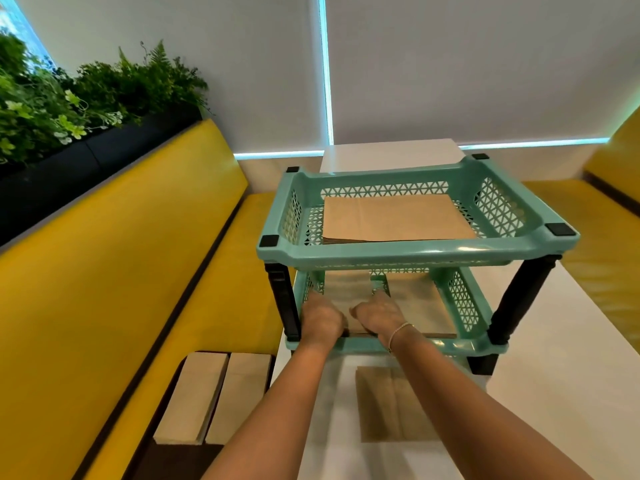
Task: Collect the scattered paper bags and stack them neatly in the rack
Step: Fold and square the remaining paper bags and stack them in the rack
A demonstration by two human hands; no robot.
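Reaching into the lower tier of the teal two-tier rack [415, 251], both hands sit on a stack of brown paper bags [346, 292] at the tier's left side. The left hand [320, 320] lies at about 9 o'clock of that stack with its fingers curled down over the near edge, gripping it. The right hand [379, 315], just beside it at 3 o'clock, also holds the stack's near edge, thumb toward the left hand and fingers stretched forward on top; the fingertips of both hands are shadowed under the upper tier and hard to make out. A thin bracelet [400, 332] circles the right wrist.

A second stack of bags [419, 303] lies in the same tier toward 3 o'clock, its front partly hidden by the right wrist. In the upper tier a flat bag pile [394, 218] fills most of the floor; its near edge is cut off by the tier's front rim.

On the white table [554, 393], at 6 o'clock from the rack, one loose bag [388, 403] lies flat between the forearms, its right side covered by the right arm. Two pale bags [214, 398] rest side by side on the dark seat at 8 o'clock, beside the yellow bench back [104, 271]. Green plants [86, 95] stand at 10 o'clock.
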